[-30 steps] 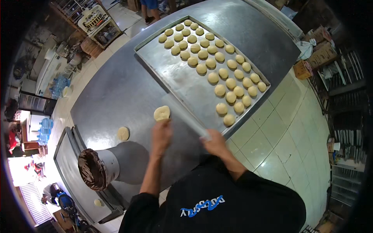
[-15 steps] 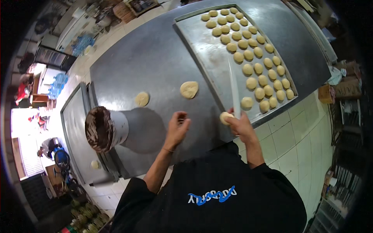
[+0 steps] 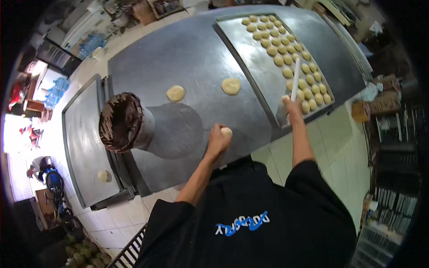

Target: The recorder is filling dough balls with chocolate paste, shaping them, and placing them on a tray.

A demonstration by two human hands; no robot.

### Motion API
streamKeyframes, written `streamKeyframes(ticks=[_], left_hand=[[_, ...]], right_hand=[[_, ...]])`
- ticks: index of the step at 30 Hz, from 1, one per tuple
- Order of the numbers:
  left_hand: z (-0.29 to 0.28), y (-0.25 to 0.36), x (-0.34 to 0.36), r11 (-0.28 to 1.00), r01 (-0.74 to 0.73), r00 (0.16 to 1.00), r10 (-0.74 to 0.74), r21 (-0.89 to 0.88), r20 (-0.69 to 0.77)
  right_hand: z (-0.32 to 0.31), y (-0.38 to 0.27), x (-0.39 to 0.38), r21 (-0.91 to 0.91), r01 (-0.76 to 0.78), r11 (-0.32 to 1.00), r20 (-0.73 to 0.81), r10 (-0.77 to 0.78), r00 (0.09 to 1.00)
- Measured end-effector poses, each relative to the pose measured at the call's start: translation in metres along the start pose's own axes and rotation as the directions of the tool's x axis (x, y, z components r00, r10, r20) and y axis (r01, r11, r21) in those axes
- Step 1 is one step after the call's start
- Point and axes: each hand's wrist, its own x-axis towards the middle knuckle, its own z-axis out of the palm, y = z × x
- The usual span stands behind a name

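Observation:
My left hand (image 3: pixel 219 142) is closed around a pale dough ball (image 3: pixel 227 133), just above the near edge of the steel table (image 3: pixel 178 49). In my right hand (image 3: pixel 292 109) is a long white spatula-like tool (image 3: pixel 296 76), pointing away from me over the tray (image 3: pixel 254 67). The right fingertips reach down at the tray's near end; whether they also touch dough there I cannot tell. Several rows of dough balls (image 3: pixel 289 50) sit on the tray, mostly along its right side. Two flattened dough rounds lie on the table, one left (image 3: pixel 175 93) and one nearer the tray (image 3: pixel 231 86).
At the left, a white bucket (image 3: pixel 146 129) smeared inside with dark brown paste stands on the table. Beyond the table's left edge, another tray (image 3: pixel 85 134) holds a single dough piece (image 3: pixel 103 175). Cardboard boxes (image 3: pixel 380 102) and shelving stand at the right.
The dough ball has passed from my right hand to my left, which is now closed on it. My right hand has moved forward and right with the white tool, over the tray's near end.

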Motion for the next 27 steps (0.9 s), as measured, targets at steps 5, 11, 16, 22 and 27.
streamKeyframes(ticks=[5, 11, 16, 22, 27], left_hand=[[-0.041, -0.042, -0.016, 0.849, -0.099, 0.980, -0.006, -0.519, -0.197], [-0.110, -0.006, 0.003, 0.875, -0.214, 0.776, 0.423, 0.435, -0.467], [-0.140, -0.025, 0.006, 0.646, -0.364, 0.707, 0.661, 0.670, -0.253], [-0.031, -0.084, -0.029, 0.843, -0.074, 0.921, 0.263, 0.532, -0.288], [-0.075, -0.083, 0.084, 0.886, 0.130, 0.824, 0.153, 0.444, -0.545]], right_hand=[[0.090, -0.042, -0.144, 0.312, -0.231, 0.921, 0.426, 0.081, 0.901], [0.103, -0.049, -0.119, -0.283, 0.534, 0.797, 0.600, -0.287, 0.747], [0.099, -0.158, -0.113, -0.217, 0.958, 0.186, 0.967, -0.095, 0.237], [0.115, -0.012, -0.102, -0.257, 0.963, 0.081, 0.869, -0.416, 0.267], [0.217, -0.032, -0.035, -0.502, 0.842, 0.197, 0.605, -0.615, 0.505]])
